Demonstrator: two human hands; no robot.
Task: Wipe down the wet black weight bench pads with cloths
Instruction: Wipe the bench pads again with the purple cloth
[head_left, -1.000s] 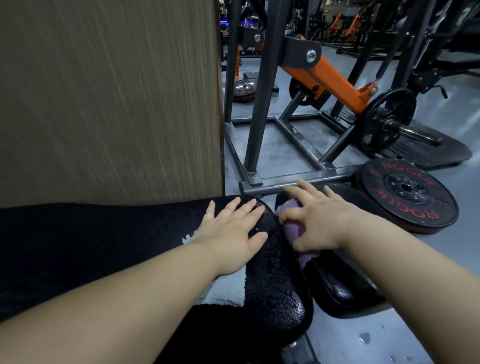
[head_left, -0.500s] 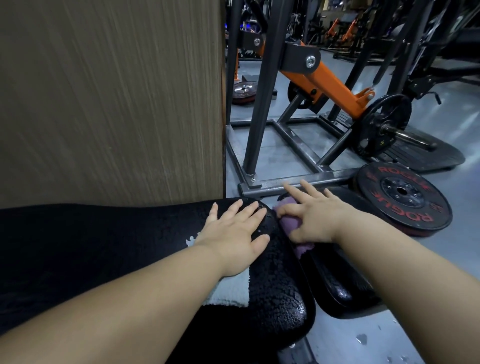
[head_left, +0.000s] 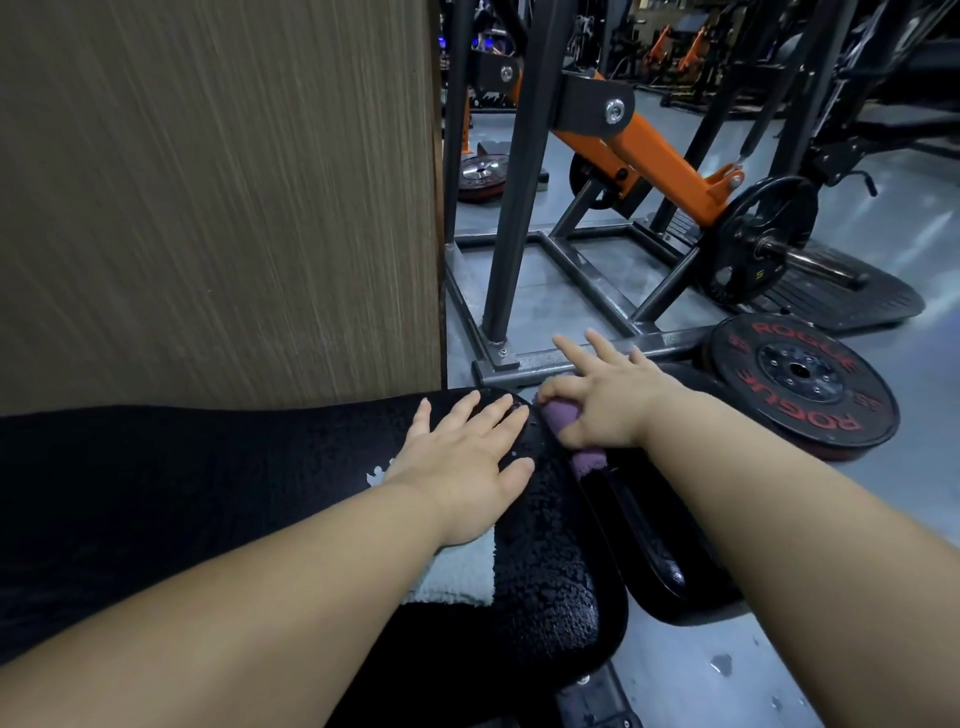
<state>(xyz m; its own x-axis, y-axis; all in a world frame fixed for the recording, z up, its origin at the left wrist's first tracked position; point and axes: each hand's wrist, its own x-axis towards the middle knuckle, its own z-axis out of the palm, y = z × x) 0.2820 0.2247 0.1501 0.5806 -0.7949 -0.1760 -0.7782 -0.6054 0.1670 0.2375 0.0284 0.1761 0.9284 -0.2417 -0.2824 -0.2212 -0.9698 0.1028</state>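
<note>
The large black bench pad (head_left: 208, 493) runs across the lower left, its surface beaded with water. My left hand (head_left: 467, 457) lies flat on its far end with fingers spread, its heel on a white cloth (head_left: 457, 571) that shows under my wrist. To the right sits a smaller glossy black pad (head_left: 654, 545). My right hand (head_left: 608, 405) presses a bunched purple cloth (head_left: 563, 415) at the far end of that pad. Thumb and forefinger curl round the cloth while the other fingers point forward.
A brown wood-grain panel (head_left: 218, 197) stands right behind the large pad. A dark steel machine frame (head_left: 566, 358) with an orange arm (head_left: 660, 161) is just beyond my hands. A red-lettered weight plate (head_left: 800, 384) lies on the grey floor at right.
My right hand has slid the purple cloth farther forward along the small pad. My left hand has stayed flat in almost the same place.
</note>
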